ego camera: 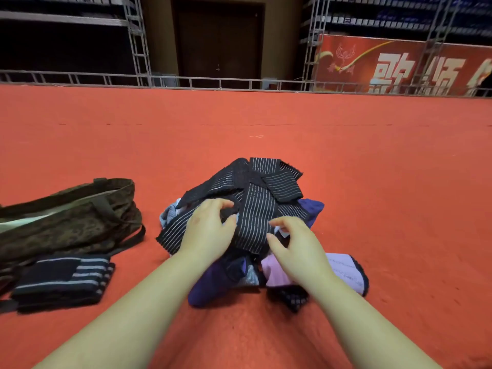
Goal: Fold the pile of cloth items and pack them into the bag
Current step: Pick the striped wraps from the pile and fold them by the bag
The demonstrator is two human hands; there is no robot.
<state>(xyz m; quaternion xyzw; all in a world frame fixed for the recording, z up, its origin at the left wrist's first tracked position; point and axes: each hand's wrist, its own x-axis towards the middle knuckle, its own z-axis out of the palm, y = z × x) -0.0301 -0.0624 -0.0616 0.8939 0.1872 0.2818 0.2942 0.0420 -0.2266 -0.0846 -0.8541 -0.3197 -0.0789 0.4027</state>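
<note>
Nearest you, both of your forearms reach forward over the red carpet (372, 161) into the pile of cloth items (247, 227), which sits in the middle of the carpet, just ahead of you. Your left hand (207, 230) has its fingers curled into a black white-striped piece (255, 209) on top of the pile, gripping a fold of it; your right hand (295, 251) hovers just beside it with curled fingers, and whether it has caught any cloth yet cannot be told. Under the striped piece, purple, pale pink and grey items lie tangled and unfolded, so most of the work looks to be ahead of you. Off toward the carpet's left edge, one folded dark striped cloth (64, 280) lies flat, seemingly finished but not packed. Just beyond it, touching or nearly so, the camouflage bag (69, 222) slumps on its side; nothing folded shows inside it
</note>
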